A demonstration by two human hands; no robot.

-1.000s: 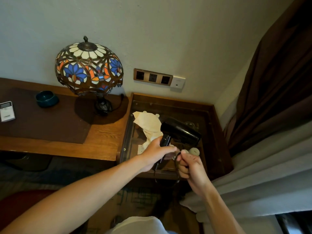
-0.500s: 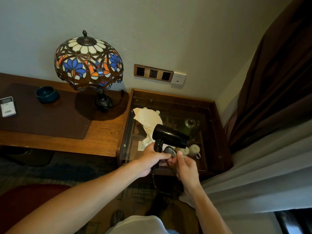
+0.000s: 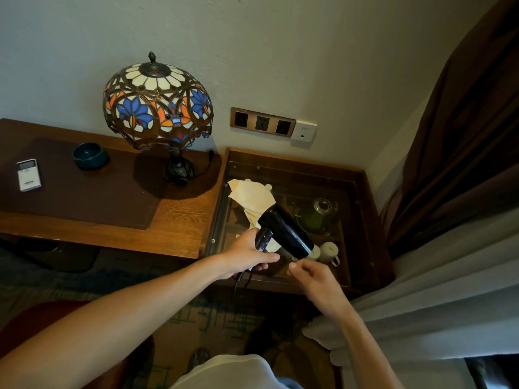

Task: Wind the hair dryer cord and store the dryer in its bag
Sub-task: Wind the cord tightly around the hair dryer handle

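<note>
Up above the glass-topped cabinet's front edge (image 3: 280,286), left hand (image 3: 247,255) grips the hair dryer (image 3: 283,230); right hand (image 3: 317,279) curled just beside.

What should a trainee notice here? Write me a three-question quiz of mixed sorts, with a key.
1. True or false: the hair dryer is already inside the cream bag.
2. Which part of the hair dryer does the left hand grip? A. the handle B. the nozzle C. the barrel
3. Short answer: what white thing lies on the desk to the left of the teal bowl?

Key: 1. False, it is held above the bag. 2. A. 3. The remote.
</note>
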